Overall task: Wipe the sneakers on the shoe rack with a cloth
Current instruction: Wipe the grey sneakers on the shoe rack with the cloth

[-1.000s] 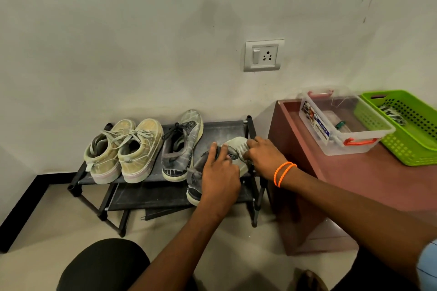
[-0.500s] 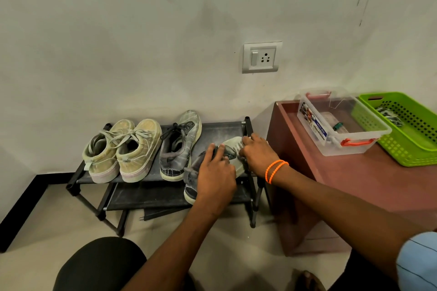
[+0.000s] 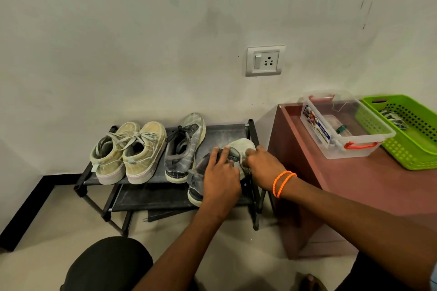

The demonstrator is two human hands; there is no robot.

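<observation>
On the right end of the black shoe rack a grey sneaker lies with its pale toe pointing at the wall. My left hand covers its upper and grips it, fingers curled over the laces. My right hand, with orange bands on the wrist, presses against the toe's right side and pinches a small pale cloth, mostly hidden under the fingers. The matching grey sneaker and a beige pair stand to the left on the top shelf.
A reddish-brown cabinet stands right of the rack, bearing a clear plastic box and a green basket. A wall socket sits above. My dark-clad knee is at the bottom, over a light floor.
Both hands stay on the same grey sneaker. My right hand has shifted slightly along the toe's side; the left hand's grip looks unchanged.
</observation>
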